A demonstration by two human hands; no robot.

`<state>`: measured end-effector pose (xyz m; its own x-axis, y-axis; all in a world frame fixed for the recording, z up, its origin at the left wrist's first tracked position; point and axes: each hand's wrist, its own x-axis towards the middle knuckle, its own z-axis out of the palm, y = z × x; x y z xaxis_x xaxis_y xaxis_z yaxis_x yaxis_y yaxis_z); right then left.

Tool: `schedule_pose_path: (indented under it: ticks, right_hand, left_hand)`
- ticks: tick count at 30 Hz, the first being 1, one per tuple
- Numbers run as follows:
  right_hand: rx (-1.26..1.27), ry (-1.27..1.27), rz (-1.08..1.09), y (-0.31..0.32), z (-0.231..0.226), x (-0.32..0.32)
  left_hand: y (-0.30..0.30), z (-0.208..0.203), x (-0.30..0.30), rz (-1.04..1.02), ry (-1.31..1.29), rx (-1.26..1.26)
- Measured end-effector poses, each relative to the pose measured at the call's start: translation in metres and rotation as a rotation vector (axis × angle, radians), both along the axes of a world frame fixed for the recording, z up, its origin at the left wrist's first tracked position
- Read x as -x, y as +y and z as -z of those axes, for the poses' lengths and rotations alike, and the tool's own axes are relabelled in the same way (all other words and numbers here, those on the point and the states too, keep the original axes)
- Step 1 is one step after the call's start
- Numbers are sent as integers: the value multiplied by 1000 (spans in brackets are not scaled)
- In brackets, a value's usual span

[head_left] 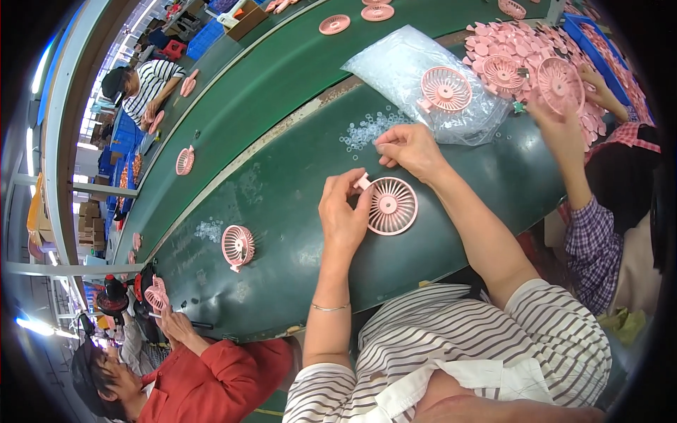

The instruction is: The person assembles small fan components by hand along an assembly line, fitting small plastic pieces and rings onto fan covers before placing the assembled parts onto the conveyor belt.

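The left hand point(342, 215) holds a round pink fan part point(388, 204) by its stubby stem, on the person's side of the clear bag point(391, 60). The right hand point(415, 151), near the bag, has its fingertips close together; I can't tell if they hold anything. Tiny clear rings point(368, 130) lie just left of the bag.

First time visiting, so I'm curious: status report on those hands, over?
Left fingers gripping round pink slatted plastic cover. Right fingers beside loose, small translucent rings, contents unclear. Large translucent plastic bag beyond, apparently not blocking.
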<state>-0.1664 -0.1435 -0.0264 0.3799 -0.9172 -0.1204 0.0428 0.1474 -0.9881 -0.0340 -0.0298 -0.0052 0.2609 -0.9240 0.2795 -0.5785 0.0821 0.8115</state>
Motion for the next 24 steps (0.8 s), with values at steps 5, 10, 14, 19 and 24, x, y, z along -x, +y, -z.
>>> schedule_pose_path:
  ticks: [5, 10, 14, 19, 24]
  right_hand:
    - [92, 84, -53, 15, -6, -11]
    - [-146, -191, -131, 6, 5, -6]
    - [-361, -332, -51, -3, 22, -10]
    - [-508, -718, -47, -15, 41, 1]
    - [-450, -611, -198, -9, 33, -9]
  left_hand:
    - [5, 21, -2, -102, 393, 40]
    - [5, 16, -4, -104, 422, 169]
    - [-2, 6, -10, -138, 494, 192]
    - [-82, -20, 13, -163, 542, 308]
    - [-113, -34, 54, 79, 758, 320]
